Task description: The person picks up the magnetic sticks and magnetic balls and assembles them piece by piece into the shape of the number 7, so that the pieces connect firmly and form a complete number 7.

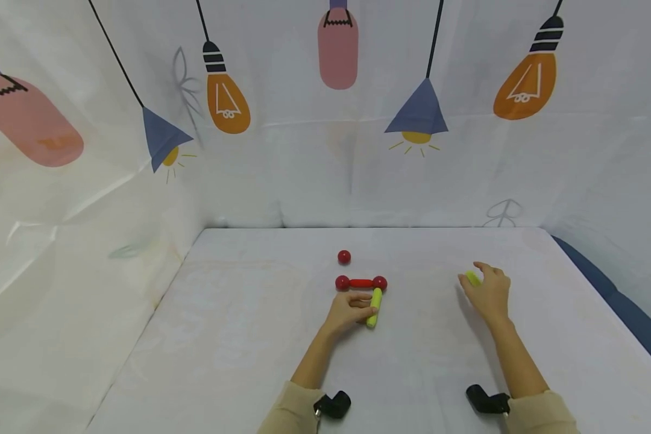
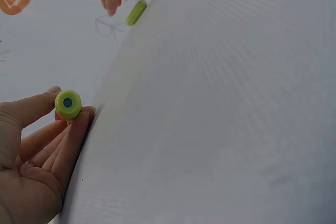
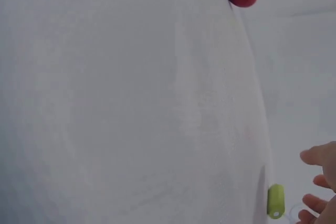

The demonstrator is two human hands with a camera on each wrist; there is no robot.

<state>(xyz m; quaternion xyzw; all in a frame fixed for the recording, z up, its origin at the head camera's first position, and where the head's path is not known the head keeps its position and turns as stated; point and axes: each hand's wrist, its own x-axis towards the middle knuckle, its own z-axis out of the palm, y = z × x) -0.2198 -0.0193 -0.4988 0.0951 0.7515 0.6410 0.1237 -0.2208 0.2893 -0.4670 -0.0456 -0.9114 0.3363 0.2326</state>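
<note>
My left hand (image 1: pixel 349 311) pinches a yellow-green rod (image 1: pixel 375 308) between thumb and fingers. A socket hole with a blue centre shows in the rod's near end (image 2: pixel 67 103) in the left wrist view. Its far end meets a dark red ball (image 1: pixel 380 283), which a short red rod (image 1: pixel 361 283) links to a second dark red ball (image 1: pixel 342 283). Off to the right, my right hand (image 1: pixel 490 292) hovers by another yellow-green rod (image 1: pixel 473 278) with fingers spread. Both wrist views show a gap between that hand and this rod (image 3: pixel 276 201), which lies on the table.
A loose red ball (image 1: pixel 344 257) sits behind the linked balls. The white table (image 1: pixel 239 361) ends at a white cloth backdrop (image 1: pixel 304 169) printed with lamps and bulbs. Blue material (image 1: pixel 613 289) shows past the table's right edge. Black wrist devices (image 1: pixel 333 405) are on both forearms.
</note>
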